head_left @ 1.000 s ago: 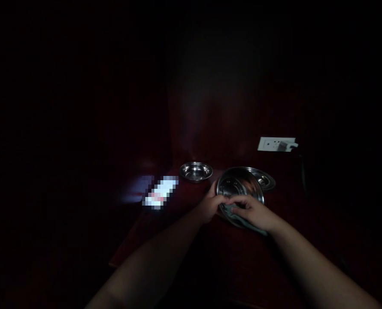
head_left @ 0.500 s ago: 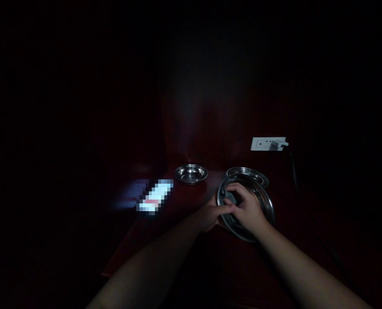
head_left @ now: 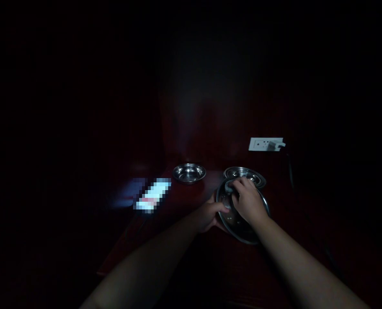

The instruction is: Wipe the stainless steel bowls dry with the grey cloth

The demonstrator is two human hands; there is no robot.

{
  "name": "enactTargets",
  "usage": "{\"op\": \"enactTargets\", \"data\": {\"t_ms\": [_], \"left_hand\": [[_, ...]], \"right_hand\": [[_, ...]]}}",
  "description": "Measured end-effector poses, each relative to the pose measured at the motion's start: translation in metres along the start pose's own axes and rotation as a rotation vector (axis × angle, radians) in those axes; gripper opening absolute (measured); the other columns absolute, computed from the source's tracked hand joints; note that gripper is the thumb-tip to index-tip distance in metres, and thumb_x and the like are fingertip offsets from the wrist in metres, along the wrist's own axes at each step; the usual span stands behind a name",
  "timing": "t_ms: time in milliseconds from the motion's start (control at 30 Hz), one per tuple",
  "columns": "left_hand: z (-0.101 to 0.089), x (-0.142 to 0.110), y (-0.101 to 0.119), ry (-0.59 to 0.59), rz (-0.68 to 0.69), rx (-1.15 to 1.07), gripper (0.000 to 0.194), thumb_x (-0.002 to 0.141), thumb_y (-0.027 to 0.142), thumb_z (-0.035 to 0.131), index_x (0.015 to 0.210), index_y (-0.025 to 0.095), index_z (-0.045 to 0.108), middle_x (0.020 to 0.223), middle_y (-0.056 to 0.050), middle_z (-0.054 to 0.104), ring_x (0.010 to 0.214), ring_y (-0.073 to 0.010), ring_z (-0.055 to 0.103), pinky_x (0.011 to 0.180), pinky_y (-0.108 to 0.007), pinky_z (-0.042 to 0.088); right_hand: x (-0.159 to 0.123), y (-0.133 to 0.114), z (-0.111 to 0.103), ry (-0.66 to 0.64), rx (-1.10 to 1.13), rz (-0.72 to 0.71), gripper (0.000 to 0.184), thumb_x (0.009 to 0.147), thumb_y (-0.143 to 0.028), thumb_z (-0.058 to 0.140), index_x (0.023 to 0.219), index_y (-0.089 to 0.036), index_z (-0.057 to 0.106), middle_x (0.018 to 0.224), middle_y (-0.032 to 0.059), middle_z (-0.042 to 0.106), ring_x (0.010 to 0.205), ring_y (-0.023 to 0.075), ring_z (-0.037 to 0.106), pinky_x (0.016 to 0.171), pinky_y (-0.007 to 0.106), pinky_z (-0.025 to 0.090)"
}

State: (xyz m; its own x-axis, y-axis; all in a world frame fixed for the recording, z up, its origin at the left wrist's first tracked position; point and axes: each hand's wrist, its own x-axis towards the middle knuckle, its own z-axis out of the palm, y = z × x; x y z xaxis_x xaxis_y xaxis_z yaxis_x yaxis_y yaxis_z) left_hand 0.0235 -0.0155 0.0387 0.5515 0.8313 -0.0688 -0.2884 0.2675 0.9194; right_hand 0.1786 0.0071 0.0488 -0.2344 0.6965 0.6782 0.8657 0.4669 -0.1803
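My left hand (head_left: 208, 216) grips the left rim of a steel bowl (head_left: 241, 229), its thumb over the edge and the other fingers behind or underneath. The bowl is tilted toward me, and small light spots show on its inner wall. Inside the upper part of the bowl, my right hand (head_left: 249, 199) has its fingers closed on a greyish textured cloth (head_left: 228, 187) pressed to the wall near the rim. Most of the cloth is hidden by the fingers, and the dim light blurs its detail.
A small steel bowl (head_left: 189, 174) stands on the dark red tabletop (head_left: 181, 197). Behind the held bowl lies a steel plate or lid (head_left: 234, 172). A glowing, pixelated phone-like object (head_left: 152, 196) is at left. A wall socket (head_left: 258, 144) holds a plug with a hanging cable (head_left: 290, 171).
My right hand has moved up toward the bowl's far rim with the cloth, away from the left thumb. The left hand keeps its hold; the view has shifted slightly.
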Motion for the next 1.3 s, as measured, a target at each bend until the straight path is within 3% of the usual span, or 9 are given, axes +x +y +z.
{"op": "enactTargets", "data": {"t_ms": [233,467,767,1033,1300], "left_hand": [[-0.002,0.003,-0.002,0.117,0.07,-0.022,0.075,0.056,0.015,0.052,0.128,0.027,0.035,0.107,-0.009,0.061,0.071,-0.0227,0.064,0.051,-0.038,0.054],[-0.006,0.006,0.0,0.222,0.158,-0.009,0.072,0.057,0.016,0.05,0.127,0.031,0.039,0.109,-0.008,0.058,0.074,-0.0227,0.064,0.053,-0.039,0.054],[-0.009,0.009,-0.002,0.277,0.218,0.035,0.079,0.057,0.017,0.052,0.133,0.031,0.033,0.112,-0.008,0.057,0.08,-0.0252,0.063,0.056,-0.038,0.055],[-0.009,0.01,-0.002,0.29,0.227,0.067,0.08,0.058,0.018,0.052,0.133,0.032,0.03,0.111,-0.008,0.056,0.075,-0.0229,0.063,0.054,-0.037,0.054],[-0.009,0.01,-0.001,0.298,0.238,0.06,0.083,0.057,0.017,0.052,0.135,0.034,0.028,0.105,-0.007,0.059,0.071,-0.0218,0.063,0.051,-0.035,0.053]], "right_hand": [[0.004,0.015,0.003,-0.124,-0.19,0.056,0.03,0.075,-0.006,0.044,0.092,-0.018,0.066,0.101,0.008,0.059,0.092,0.023,0.048,0.082,0.033,0.041],[0.001,0.023,0.008,-0.223,-0.132,0.039,0.036,0.076,-0.006,0.043,0.1,-0.018,0.068,0.098,0.0101,0.061,0.091,0.0227,0.052,0.082,0.033,0.042],[-0.004,0.026,0.017,-0.191,0.005,0.006,0.038,0.07,-0.004,0.05,0.099,-0.02,0.068,0.094,0.0097,0.063,0.089,0.0224,0.056,0.083,0.035,0.044],[-0.005,0.025,0.015,-0.249,0.016,0.01,0.039,0.071,-0.004,0.049,0.104,-0.014,0.066,0.096,0.0103,0.063,0.092,0.0206,0.058,0.086,0.033,0.045],[-0.007,0.029,0.019,-0.224,0.094,-0.008,0.038,0.068,-0.003,0.053,0.1,-0.017,0.066,0.098,0.0087,0.063,0.092,0.0192,0.059,0.087,0.033,0.045]]}}
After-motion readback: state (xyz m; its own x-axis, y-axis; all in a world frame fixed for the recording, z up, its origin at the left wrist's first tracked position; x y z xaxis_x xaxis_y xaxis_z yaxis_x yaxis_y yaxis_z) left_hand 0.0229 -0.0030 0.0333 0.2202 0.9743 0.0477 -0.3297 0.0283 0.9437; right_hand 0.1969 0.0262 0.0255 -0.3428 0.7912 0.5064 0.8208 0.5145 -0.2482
